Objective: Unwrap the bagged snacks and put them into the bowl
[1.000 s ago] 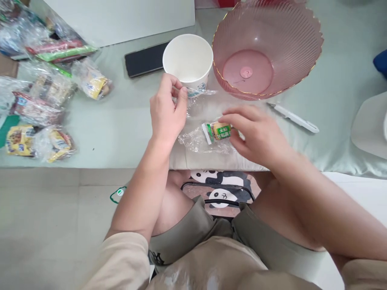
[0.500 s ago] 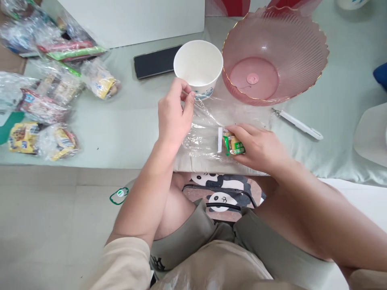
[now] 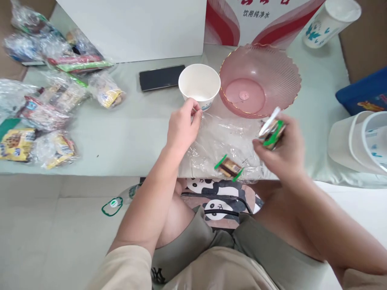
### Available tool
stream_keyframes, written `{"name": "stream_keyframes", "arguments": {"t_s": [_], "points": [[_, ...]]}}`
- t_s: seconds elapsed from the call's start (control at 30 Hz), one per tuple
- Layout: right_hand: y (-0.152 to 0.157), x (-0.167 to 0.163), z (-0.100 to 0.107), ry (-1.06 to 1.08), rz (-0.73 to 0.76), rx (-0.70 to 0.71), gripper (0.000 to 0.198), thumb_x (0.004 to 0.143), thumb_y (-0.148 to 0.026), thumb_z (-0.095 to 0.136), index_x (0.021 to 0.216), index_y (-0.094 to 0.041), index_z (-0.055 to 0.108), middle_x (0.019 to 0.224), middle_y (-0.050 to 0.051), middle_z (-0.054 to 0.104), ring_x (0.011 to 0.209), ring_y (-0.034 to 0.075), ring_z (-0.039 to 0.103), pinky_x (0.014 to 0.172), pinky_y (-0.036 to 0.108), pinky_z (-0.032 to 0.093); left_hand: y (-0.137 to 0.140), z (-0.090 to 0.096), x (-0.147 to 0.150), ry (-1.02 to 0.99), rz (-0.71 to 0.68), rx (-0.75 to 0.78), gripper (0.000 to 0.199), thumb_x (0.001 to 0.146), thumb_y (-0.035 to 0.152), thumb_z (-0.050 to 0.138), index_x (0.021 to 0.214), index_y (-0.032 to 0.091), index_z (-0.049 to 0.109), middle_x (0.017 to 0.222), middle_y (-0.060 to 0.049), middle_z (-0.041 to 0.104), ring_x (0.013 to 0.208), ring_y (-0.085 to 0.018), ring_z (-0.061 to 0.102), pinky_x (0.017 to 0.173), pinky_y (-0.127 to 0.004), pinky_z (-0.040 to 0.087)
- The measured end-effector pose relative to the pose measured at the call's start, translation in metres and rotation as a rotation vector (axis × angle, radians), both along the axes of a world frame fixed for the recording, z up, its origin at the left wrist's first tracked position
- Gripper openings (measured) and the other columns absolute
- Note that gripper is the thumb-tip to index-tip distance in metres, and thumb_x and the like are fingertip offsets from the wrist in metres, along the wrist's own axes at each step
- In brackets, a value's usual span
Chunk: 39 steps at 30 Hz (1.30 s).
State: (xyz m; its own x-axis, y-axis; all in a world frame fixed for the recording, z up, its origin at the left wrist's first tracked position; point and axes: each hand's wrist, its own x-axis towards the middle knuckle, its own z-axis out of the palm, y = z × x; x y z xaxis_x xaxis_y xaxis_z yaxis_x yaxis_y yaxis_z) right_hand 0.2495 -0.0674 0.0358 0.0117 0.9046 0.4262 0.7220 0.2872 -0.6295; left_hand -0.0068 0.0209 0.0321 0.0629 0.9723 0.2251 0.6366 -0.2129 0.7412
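My left hand (image 3: 184, 125) pinches the edge of a clear plastic bag (image 3: 222, 133) just in front of a white paper cup (image 3: 198, 82). The bag lies crumpled on the table. In the fingers of my right hand (image 3: 286, 149) are small wrapped snack packets (image 3: 273, 135) with green and white ends, raised in front of the pink bowl (image 3: 248, 90); blur hides how many. Another brown snack packet with green ends (image 3: 229, 167) rests on the bag near the table's front edge. Both the cup and the ribbed, gold-rimmed bowl look empty inside.
Several bagged snacks (image 3: 54, 100) are heaped at the left. A black phone (image 3: 161, 77) lies behind, before a white box (image 3: 136, 28). White plastic tubs (image 3: 344, 141), a blue package (image 3: 363, 90) and stacked paper cups (image 3: 329, 24) stand at the right.
My right hand has moved right and up with the packets, uncovering one on the bag. My left hand keeps its pinch. The view has tilted up; the white cutter is now hidden.
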Motion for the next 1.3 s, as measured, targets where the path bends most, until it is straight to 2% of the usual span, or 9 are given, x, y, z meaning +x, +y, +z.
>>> {"name": "stream_keyframes", "arguments": {"t_s": [0.07, 0.13, 0.23, 0.57, 0.73, 0.93, 1.1, 1.2, 1.3], "points": [[-0.010, -0.019, -0.014, -0.130, 0.057, 0.109, 0.053, 0.081, -0.024, 0.071, 0.131, -0.023, 0.053, 0.105, 0.010, 0.067, 0.088, 0.026, 0.067, 0.074, 0.041, 0.055, -0.002, 0.000, 0.004, 0.006, -0.012, -0.028, 0.010, 0.094, 0.014, 0.060, 0.090, 0.023, 0.063, 0.078, 0.000, 0.066, 0.065, -0.014, 0.057, 0.064, -0.029, 0.041], [-0.022, -0.039, -0.023, -0.241, 0.264, 0.206, 0.049, 0.084, -0.023, 0.068, 0.130, -0.020, 0.053, 0.104, 0.010, 0.068, 0.092, 0.025, 0.067, 0.075, 0.038, 0.054, -0.003, -0.001, 0.006, 0.004, -0.026, -0.047, 0.010, 0.094, 0.015, 0.060, 0.090, 0.024, 0.062, 0.077, 0.001, 0.065, 0.065, -0.014, 0.058, 0.064, -0.029, 0.041], [-0.032, -0.056, -0.027, -0.406, 0.521, 0.187, 0.040, 0.089, -0.020, 0.060, 0.128, -0.020, 0.053, 0.107, 0.009, 0.072, 0.097, 0.024, 0.067, 0.078, 0.037, 0.051, -0.003, -0.005, 0.007, -0.009, -0.043, -0.055, 0.009, 0.096, 0.017, 0.059, 0.092, 0.024, 0.062, 0.076, 0.001, 0.065, 0.068, -0.015, 0.059, 0.067, -0.029, 0.042], [-0.039, -0.039, -0.012, -0.624, 0.358, -0.068, 0.041, 0.087, -0.022, 0.064, 0.127, -0.020, 0.056, 0.116, 0.012, 0.073, 0.092, 0.029, 0.068, 0.075, 0.041, 0.051, 0.009, -0.013, -0.004, -0.072, 0.023, -0.033, 0.007, 0.100, 0.028, 0.061, 0.093, 0.025, 0.062, 0.081, -0.001, 0.066, 0.082, -0.018, 0.066, 0.077, -0.031, 0.048], [-0.046, -0.028, -0.011, -0.391, 0.375, -0.154, 0.047, 0.084, -0.018, 0.068, 0.129, -0.020, 0.054, 0.122, 0.013, 0.074, 0.100, 0.029, 0.073, 0.079, 0.039, 0.058, 0.008, -0.013, -0.004, -0.078, 0.003, -0.042, 0.012, 0.102, 0.035, 0.059, 0.096, 0.026, 0.062, 0.088, -0.002, 0.067, 0.092, -0.020, 0.068, 0.080, -0.033, 0.050], [-0.036, -0.012, 0.007, 0.240, 0.204, -0.464, 0.048, 0.082, -0.026, 0.079, 0.125, -0.027, 0.058, 0.112, 0.006, 0.079, 0.084, 0.021, 0.076, 0.069, 0.033, 0.062, 0.007, -0.005, -0.006, 0.037, 0.061, -0.119, 0.006, 0.098, 0.024, 0.060, 0.093, 0.025, 0.063, 0.084, -0.001, 0.069, 0.080, -0.019, 0.066, 0.080, -0.033, 0.050], [-0.028, 0.004, 0.010, 0.685, 0.210, -0.244, 0.052, 0.077, -0.017, 0.085, 0.123, -0.032, 0.065, 0.118, 0.004, 0.079, 0.101, 0.019, 0.077, 0.082, 0.034, 0.064, 0.010, -0.004, -0.011, 0.149, 0.076, -0.225, 0.006, 0.095, 0.023, 0.061, 0.094, 0.023, 0.067, 0.084, -0.003, 0.071, 0.077, -0.020, 0.064, 0.078, -0.034, 0.049], [-0.025, 0.012, 0.017, 0.687, 0.137, -0.094, 0.054, 0.074, -0.022, 0.088, 0.123, -0.032, 0.067, 0.118, 0.006, 0.079, 0.106, 0.022, 0.076, 0.086, 0.037, 0.063, 0.010, -0.002, -0.011, 0.152, 0.058, -0.278, 0.014, 0.096, 0.032, 0.060, 0.096, 0.021, 0.069, 0.084, -0.004, 0.071, 0.078, -0.021, 0.065, 0.078, -0.035, 0.049], [-0.008, 0.015, 0.041, 0.505, 0.069, 0.008, 0.056, 0.072, -0.026, 0.091, 0.122, -0.032, 0.066, 0.118, 0.006, 0.077, 0.106, 0.024, 0.075, 0.089, 0.042, 0.062, 0.009, -0.001, -0.012, 0.084, 0.004, -0.336, 0.023, 0.089, 0.039, 0.069, 0.103, 0.021, 0.070, 0.085, -0.004, 0.071, 0.078, -0.021, 0.066, 0.077, -0.035, 0.051]]}}
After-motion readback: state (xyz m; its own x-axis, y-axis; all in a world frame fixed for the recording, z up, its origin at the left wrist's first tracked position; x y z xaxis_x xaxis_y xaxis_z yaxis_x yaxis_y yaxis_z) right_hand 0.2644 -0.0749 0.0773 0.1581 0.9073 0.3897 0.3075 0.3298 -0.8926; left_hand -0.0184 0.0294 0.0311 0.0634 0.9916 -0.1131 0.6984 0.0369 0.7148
